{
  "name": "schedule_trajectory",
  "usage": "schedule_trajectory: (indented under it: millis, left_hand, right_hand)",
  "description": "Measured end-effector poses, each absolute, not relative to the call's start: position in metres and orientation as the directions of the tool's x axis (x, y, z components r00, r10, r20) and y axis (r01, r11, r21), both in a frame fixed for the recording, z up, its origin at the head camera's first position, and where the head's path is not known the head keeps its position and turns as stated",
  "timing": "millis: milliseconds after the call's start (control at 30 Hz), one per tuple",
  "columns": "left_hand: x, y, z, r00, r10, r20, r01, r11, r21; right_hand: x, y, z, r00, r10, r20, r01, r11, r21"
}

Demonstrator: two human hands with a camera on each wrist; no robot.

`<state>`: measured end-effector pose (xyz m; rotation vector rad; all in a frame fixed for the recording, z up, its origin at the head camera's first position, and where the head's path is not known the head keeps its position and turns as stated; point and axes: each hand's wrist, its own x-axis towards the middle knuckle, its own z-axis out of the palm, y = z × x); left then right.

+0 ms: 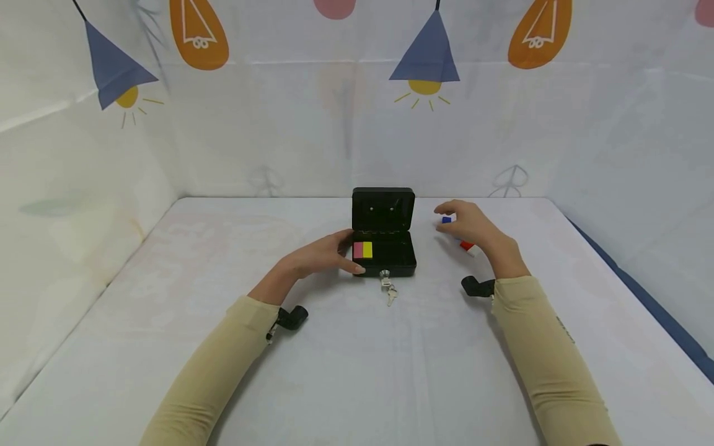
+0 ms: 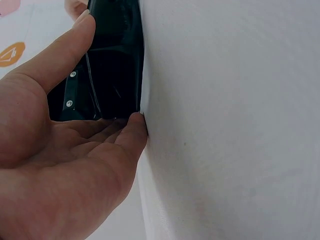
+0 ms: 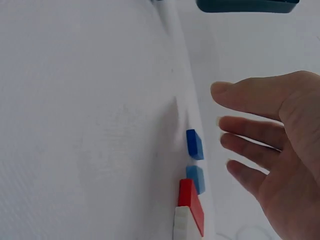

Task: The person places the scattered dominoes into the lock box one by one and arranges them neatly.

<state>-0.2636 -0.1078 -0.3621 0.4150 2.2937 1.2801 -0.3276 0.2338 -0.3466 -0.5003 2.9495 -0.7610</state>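
A black metal box (image 1: 403, 271) stands with its lid (image 1: 383, 217) raised; pink (image 1: 357, 250) and yellow (image 1: 367, 250) blocks lie in its left part. The left hand (image 1: 315, 257) grips the box's left side, thumb by the front corner. In the left wrist view, that hand (image 2: 75, 150) has its fingers along the box (image 2: 117, 75). To the right, the right hand (image 1: 474, 228) hovers, fingers apart and holding nothing. In the right wrist view, dark blue (image 3: 194, 145), light blue (image 3: 196, 179), red (image 3: 186, 194) and white (image 3: 184, 224) blocks lie beside the hand (image 3: 285, 145).
Keys (image 1: 392, 294) hang from the lock (image 1: 385, 274) at the box's front. The white table (image 1: 357, 371) ends at a white curtain (image 1: 279, 130) printed with lamps and bulbs. More curtain rises at both sides.
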Motion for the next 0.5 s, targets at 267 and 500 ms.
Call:
schedule_trajectory:
  millis: [267,500]
  left_hand:
    - [-0.2650,-0.1084,-0.3636,-0.839,0.479,-0.258,0.023,0.505,0.863]
    - [-0.2654,-0.1076,-0.3653,-0.841,0.475,-0.259,0.014,0.498,0.867]
  right_hand:
    - [-0.3294,0.2380,-0.3531,-0.957,-0.286,-0.037,-0.233,0.843,-0.485]
    - [-0.3314,0.2414,-0.3567,-0.956,-0.284,-0.070,-0.223,0.862,-0.454]
